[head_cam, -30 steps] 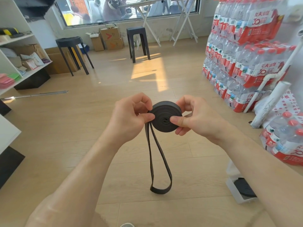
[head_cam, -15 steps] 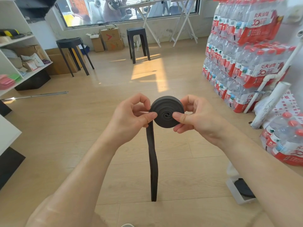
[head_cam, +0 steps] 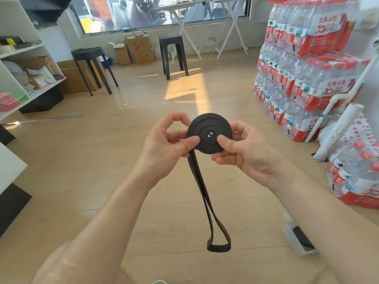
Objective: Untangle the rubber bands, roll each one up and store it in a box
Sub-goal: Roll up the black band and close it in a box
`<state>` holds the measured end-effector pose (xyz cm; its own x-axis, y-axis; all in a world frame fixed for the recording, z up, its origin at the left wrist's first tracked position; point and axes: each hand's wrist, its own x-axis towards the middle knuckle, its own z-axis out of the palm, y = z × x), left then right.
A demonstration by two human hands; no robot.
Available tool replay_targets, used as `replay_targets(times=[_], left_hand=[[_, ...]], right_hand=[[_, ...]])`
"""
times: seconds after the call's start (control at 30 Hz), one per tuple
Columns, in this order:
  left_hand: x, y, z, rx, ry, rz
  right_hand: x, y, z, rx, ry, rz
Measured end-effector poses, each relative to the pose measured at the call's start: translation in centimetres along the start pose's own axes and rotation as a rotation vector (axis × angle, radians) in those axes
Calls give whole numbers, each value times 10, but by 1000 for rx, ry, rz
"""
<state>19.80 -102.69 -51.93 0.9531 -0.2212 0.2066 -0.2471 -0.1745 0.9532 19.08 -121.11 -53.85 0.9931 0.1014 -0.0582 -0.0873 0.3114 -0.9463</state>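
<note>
The black rubber band [head_cam: 209, 133], wound into a flat spiral disc of matte ribbed layers, is held at centre frame between both hands. Its left edge is pinched by the left hand [head_cam: 164, 144] between thumb and curled forefinger. Its right side is gripped by the right hand [head_cam: 246, 152], with the thumb pressed on the face just beside the spiral's core and the fingers curled behind. From the disc's lower left edge the loose tail [head_cam: 213, 222] is let hang as a narrow double strap, closed in a small loop at the bottom.

Below lies a pale wood-plank floor [head_cam: 102, 160], glossy, crossed by a sunlit patch [head_cam: 180, 93] in the upper centre. At lower right a white open box [head_cam: 292, 239] is set on the floor, half hidden by the right forearm, and a dark coil [head_cam: 303, 238] is seen inside it.

Shrink-wrapped packs of bottled water [head_cam: 303, 68] with red labels are stacked along the right edge, and a white pipe [head_cam: 338, 130] is leaned against them. Two black stools [head_cam: 88, 53] and cardboard boxes [head_cam: 141, 50] are placed below the window [head_cam: 160, 11] at the top. White shelving [head_cam: 20, 51] is filled at upper left, with a metal strip [head_cam: 45, 119] laid on the floor near it.
</note>
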Motion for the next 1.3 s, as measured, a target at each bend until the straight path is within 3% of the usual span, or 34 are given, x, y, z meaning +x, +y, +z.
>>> replay_targets(times=[0.13,0.27,0.47,0.7,0.8,1.03,1.3], left_hand=[[-1,0,-1,25,49,27],[-2,-2,1,254,-40,62],[-2,-4,-2,478,-133,65],[-1,-4,-2,568,-157,73],[-2,-6,-1,578,-155,79],[3,-5,-5,391,5,40],[4,-5,-12,395,-113,-1]], right_hand=[[-1,-3,0,-50,-78,67],[-6,-15,-7,-758,-126,1],[-5,-10,-2,-1182,-145,-232],[-7,-7,3,-1015,-177,-223],[-5,-7,2,-1062,-157,-227],[-4,-9,-1,-824,-53,-191],[-3,-8,0,-738,-27,-160]])
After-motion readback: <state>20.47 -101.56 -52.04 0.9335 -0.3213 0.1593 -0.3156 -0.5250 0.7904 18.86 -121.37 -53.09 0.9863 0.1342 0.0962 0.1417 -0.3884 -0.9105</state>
